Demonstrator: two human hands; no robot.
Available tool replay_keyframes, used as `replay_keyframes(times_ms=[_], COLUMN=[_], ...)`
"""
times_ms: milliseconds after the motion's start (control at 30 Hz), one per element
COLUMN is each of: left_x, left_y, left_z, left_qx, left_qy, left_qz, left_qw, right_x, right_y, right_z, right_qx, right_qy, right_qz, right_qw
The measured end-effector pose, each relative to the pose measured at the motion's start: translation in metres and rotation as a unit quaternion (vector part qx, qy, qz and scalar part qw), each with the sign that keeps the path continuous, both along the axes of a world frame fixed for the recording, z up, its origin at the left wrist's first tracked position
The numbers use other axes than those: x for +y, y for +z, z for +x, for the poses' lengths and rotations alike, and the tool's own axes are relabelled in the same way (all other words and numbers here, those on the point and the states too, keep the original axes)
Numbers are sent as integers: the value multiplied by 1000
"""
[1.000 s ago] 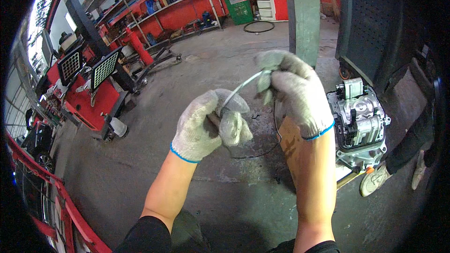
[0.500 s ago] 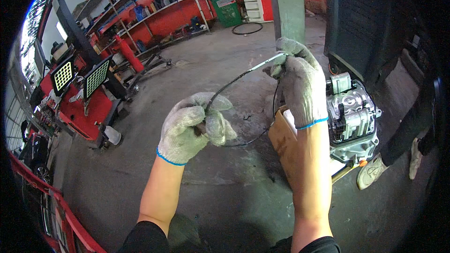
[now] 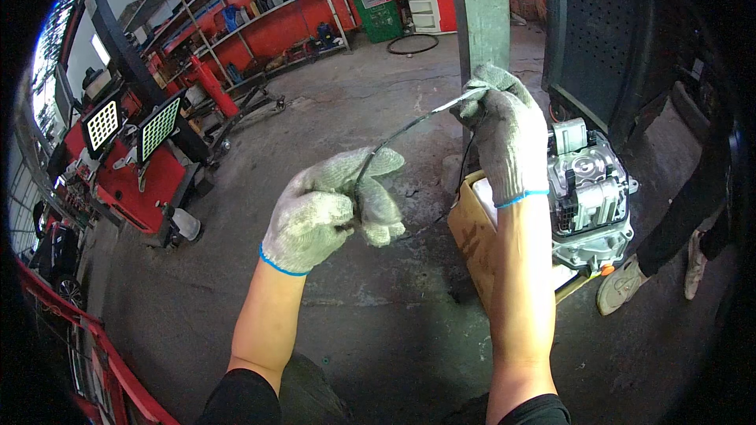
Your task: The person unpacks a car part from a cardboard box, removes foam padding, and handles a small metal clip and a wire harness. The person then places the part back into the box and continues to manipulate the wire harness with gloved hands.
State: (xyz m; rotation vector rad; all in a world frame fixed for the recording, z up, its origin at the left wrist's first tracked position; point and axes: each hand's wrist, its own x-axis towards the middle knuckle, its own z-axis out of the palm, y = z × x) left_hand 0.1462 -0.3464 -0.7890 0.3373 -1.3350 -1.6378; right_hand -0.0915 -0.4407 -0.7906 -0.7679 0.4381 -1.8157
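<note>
A thin black cable (image 3: 398, 135) with a pale, whitish end section arches between my two hands, held up over the floor. My left hand (image 3: 323, 203), in a grey-white knit glove with a blue cuff, is closed around its dark part. My right hand (image 3: 510, 138), gloved the same way, pinches the pale end between thumb and fingers. A dark strand hangs below the right hand, partly hidden behind it. Beyond my right forearm sits a silver metal machine unit (image 3: 591, 212) with a black gasket-like edge, beside a brown cardboard box (image 3: 472, 240).
A person's legs and pale shoes (image 3: 622, 287) are at the right, near the machine unit. A grey post (image 3: 486, 24) rises behind my right hand. Left stands a red stand (image 3: 146, 201) with two gridded panels. Shelves (image 3: 260, 24) and a green bin (image 3: 378, 12) line the back.
My left hand has shifted slightly up and right, its fingers more extended. The cable's lower loop below my hands no longer shows clearly. My right hand keeps its pinch.
</note>
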Motion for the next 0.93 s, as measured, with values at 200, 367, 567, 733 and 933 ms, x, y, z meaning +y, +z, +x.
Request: replay_keyframes(times_ms=[200,367,567,733,933], left_x=[-1,2,4,5,3], left_y=[-1,1,2,11,10], left_z=[1,-6,-6,-19,-19], left_qx=[27,38,-5,-9,-7], left_qy=[-48,-30,31,65,71], left_qz=[20,18,3,43,97], left_qw=[998,999,1000,997,993], right_x=[6,-2,-3,-2,-16], right_y=[3,-5,-12,-9,-22], right_z=[3,-1,6,3,5], right_qx=[67,79,73,87,150], right_qy=[-39,-54,-28,-29,-20], right_qz=[44,30,22,41,65], right_qw=[996,995,997,995,986])
